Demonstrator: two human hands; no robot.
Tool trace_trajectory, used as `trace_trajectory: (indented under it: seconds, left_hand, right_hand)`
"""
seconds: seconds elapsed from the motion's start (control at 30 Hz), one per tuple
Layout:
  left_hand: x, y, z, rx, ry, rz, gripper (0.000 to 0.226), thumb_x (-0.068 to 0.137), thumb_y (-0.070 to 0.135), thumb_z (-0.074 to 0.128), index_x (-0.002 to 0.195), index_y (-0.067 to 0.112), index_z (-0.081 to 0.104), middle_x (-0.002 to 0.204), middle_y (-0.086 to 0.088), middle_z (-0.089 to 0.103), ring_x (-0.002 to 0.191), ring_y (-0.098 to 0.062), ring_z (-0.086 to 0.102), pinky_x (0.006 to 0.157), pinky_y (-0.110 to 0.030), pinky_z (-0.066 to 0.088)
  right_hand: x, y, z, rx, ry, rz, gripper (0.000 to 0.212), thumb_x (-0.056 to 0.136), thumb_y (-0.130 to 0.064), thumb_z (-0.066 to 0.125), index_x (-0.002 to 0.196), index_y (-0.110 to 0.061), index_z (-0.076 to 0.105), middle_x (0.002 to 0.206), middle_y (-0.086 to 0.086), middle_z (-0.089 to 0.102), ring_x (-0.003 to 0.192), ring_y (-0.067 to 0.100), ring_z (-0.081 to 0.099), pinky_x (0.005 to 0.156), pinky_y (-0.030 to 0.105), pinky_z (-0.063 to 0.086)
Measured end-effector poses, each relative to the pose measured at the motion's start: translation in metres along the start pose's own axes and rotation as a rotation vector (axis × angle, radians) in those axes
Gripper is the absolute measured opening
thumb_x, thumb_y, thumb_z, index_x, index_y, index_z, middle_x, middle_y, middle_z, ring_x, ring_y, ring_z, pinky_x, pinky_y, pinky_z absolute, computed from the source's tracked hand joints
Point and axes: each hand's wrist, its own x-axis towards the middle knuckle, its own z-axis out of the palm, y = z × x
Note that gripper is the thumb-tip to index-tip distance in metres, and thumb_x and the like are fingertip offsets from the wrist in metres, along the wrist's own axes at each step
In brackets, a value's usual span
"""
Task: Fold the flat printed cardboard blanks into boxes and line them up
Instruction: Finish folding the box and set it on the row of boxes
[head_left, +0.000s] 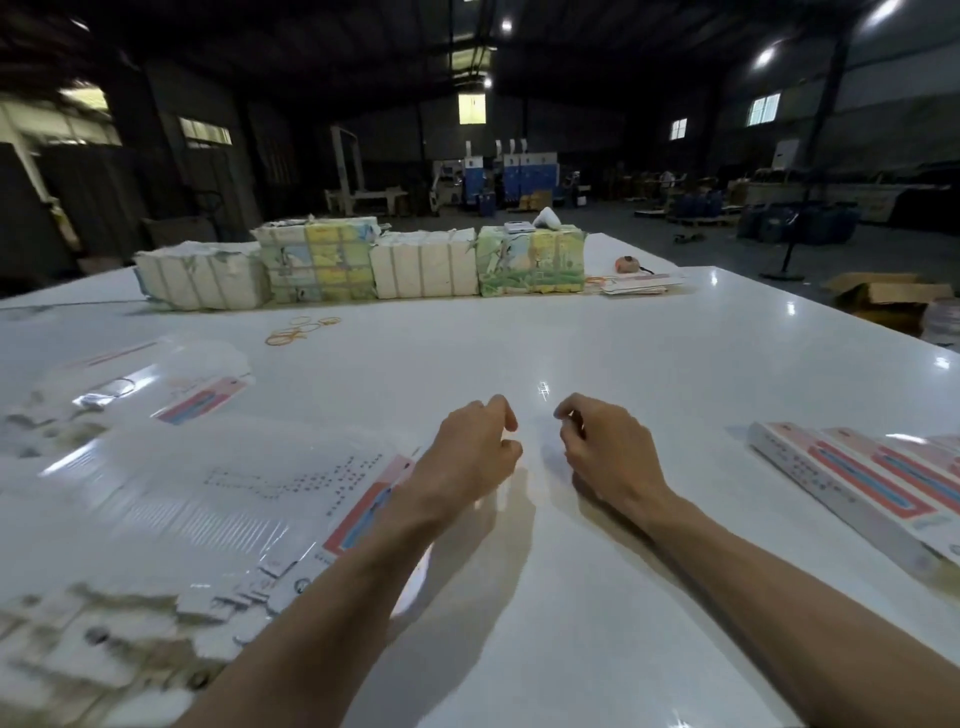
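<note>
Cardboard blanks are the stock here, and they share a wide, glossy white surface with everything else. The landmark is the row of tied bundles along the far side. I judge it is parked out of reach so that the area in front of it is free for folding.

Nearer than the bundles and off to their left lies the stack of blanks, flat under clear plastic wrap, with red-and-blue print showing at its edge. It sits beside the left forearm, probably so a sheet can be drawn with a short reach.

Nearer than the bundles and past their right end lie the folded boxes, long, white and red, side by side and touching. This looks like the line-up the task asks for, kept opposite the raw stock so the work runs from left to right.

Straight in front of the middle of the bundles, well apart from them, the left hand and right hand hover close together over bare surface. Each grip is loosely curled, thumb near forefinger, and pinches nothing that I can see. Neither touches a blank or a box, which suggests a gap between boxes, with the next blank not yet drawn.

Just in front of the bundles' left half lie a few loose rubber bands, likely the kind that tie packs.
</note>
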Motion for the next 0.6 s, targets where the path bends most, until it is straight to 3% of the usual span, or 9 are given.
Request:
trace_trajectory:
  seconds: [0.1,0.27,0.47,0.6]
  left_hand:
    - [-0.003,-0.012,-0.039,0.164,-0.183,-0.17,0.055,0.097,0.045,0.069,0.139,0.013,0.053,0.14,-0.009,0.055,0.127,-0.03,0.053,0.095,-0.036,0.046]
    - [-0.026,-0.04,-0.077,0.531,-0.308,-0.425,0.086,0.068,0.072,0.085,0.125,0.012,0.061,0.119,-0.009,0.067,0.109,-0.026,0.062,0.089,-0.038,0.055]
    - [-0.029,-0.059,-0.08,0.493,-0.325,-0.485,0.077,0.068,0.069,0.087,0.115,0.014,0.058,0.093,-0.002,0.071,0.082,-0.016,0.072,0.078,-0.033,0.059]
    - [-0.022,-0.059,-0.083,0.29,-0.19,-0.366,0.046,0.082,0.048,0.085,0.107,0.021,0.057,0.1,-0.001,0.071,0.08,-0.015,0.071,0.065,-0.029,0.055]
  right_hand:
    - [0.003,0.002,0.0,0.062,-0.019,0.021,0.023,0.099,-0.016,0.05,0.11,-0.022,0.07,0.077,-0.012,0.064,0.08,0.019,0.068,0.077,0.037,0.054]
    - [0.006,0.0,0.002,0.146,-0.061,0.028,0.022,0.101,-0.016,0.05,0.11,-0.021,0.069,0.082,-0.008,0.068,0.087,0.021,0.074,0.084,0.04,0.056]
    - [0.006,0.001,0.002,0.178,-0.062,0.022,0.021,0.099,-0.015,0.052,0.104,-0.024,0.07,0.07,-0.017,0.06,0.077,0.016,0.066,0.069,0.031,0.045]
    - [0.006,0.003,0.002,0.211,-0.056,0.023,0.021,0.099,-0.015,0.052,0.104,-0.025,0.07,0.069,-0.015,0.062,0.074,0.014,0.069,0.069,0.031,0.048]
